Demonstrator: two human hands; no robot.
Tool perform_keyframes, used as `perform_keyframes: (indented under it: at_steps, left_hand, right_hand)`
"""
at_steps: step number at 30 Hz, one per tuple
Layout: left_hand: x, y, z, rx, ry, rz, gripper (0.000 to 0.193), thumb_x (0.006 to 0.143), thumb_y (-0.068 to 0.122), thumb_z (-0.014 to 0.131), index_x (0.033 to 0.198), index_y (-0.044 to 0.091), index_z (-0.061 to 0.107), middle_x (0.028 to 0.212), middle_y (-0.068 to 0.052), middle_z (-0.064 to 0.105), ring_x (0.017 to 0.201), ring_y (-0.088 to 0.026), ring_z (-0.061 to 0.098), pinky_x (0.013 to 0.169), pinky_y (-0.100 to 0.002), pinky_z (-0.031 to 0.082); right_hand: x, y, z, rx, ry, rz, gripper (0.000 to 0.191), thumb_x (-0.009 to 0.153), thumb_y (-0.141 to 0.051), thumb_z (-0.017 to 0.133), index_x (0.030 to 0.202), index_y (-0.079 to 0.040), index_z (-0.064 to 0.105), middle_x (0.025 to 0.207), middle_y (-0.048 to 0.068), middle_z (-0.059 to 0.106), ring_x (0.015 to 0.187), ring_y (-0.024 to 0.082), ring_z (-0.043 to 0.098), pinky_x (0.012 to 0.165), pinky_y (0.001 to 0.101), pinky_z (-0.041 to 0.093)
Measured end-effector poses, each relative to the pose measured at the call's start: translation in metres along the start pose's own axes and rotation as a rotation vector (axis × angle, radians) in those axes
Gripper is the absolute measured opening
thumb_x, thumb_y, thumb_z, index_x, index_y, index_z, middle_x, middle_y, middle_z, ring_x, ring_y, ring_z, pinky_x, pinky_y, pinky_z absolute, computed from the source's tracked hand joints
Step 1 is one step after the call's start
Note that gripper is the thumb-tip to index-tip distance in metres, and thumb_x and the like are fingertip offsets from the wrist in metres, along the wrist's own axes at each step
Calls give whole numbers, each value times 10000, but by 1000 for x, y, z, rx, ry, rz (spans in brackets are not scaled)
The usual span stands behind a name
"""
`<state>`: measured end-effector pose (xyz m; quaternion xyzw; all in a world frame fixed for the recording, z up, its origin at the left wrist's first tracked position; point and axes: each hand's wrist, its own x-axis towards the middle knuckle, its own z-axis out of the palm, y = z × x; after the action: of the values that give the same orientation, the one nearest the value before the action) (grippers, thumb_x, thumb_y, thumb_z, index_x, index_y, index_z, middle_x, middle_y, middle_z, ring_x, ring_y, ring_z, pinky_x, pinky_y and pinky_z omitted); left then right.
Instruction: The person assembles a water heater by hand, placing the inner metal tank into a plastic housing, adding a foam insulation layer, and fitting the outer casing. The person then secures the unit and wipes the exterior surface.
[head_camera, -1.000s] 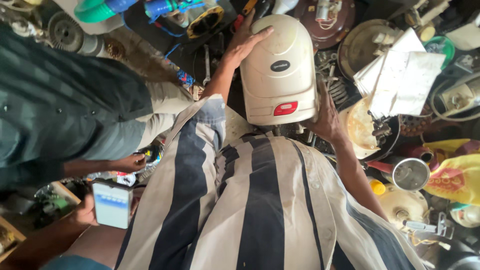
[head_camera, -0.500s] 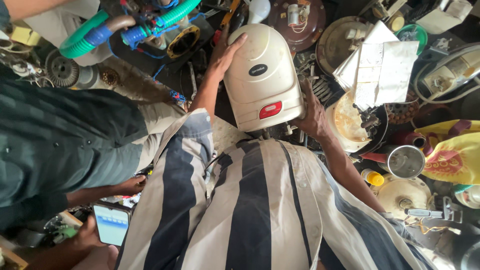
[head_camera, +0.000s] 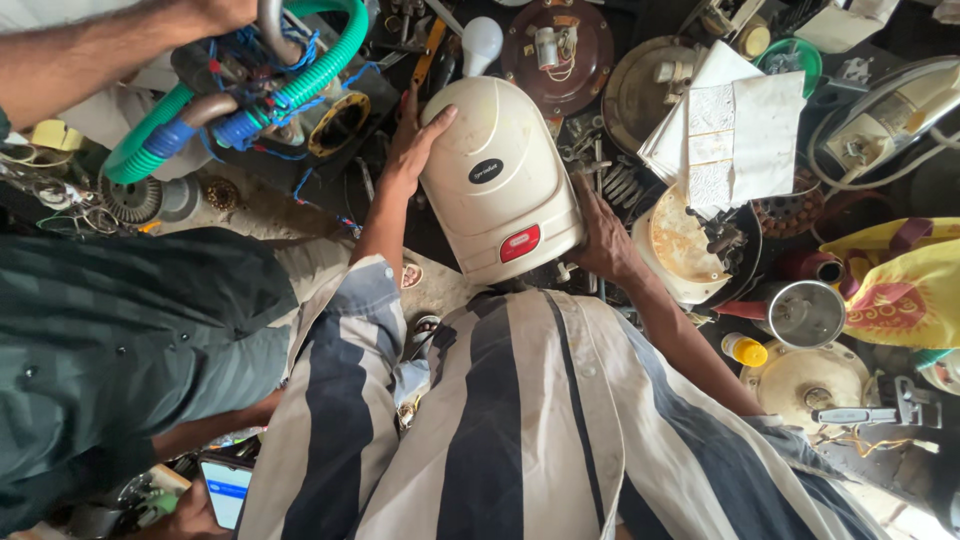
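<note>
Hands, left hand (head_camera: 412, 150) and right hand (head_camera: 600, 238), grip cream appliance housing (head_camera: 497, 190).

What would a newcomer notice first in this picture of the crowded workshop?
The eye falls first on the cream, dome-shaped plastic appliance casing with a red panel, at the upper centre. The left hand presses its left side and the right hand grips its lower right edge. At the upper left, a bright green ribbed hose curves over blue wires, and a yellow patterned cloth lies at the right edge.
</note>
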<state>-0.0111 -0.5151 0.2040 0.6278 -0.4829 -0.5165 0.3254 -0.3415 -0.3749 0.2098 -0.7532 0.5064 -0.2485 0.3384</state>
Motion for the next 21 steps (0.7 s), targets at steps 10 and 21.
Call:
perform_keyframes:
  at_steps: [10,21]
  left_hand:
    - [17,13,-4,130,-107,-75,1332,725,708,779,1650,75,59,1698,-238,147,1558,-374,220,1225,-460,298]
    - [27,13,-7,-29,-104,-148,1367,660,575,877,1657,128,55,1617,-251,420,1478,-375,458,1185,-486,404]
  right_hand:
    - [6,-1,-7,6,-3,36,1152,681,-192,891,1596,33,228,1496,277,478,1375,432,493,1167,478,409]
    - [14,2,-11,-55,-25,6,1163,653,-141,876,1597,40,222,1487,288,478,1336,451,504,1148,487,412]
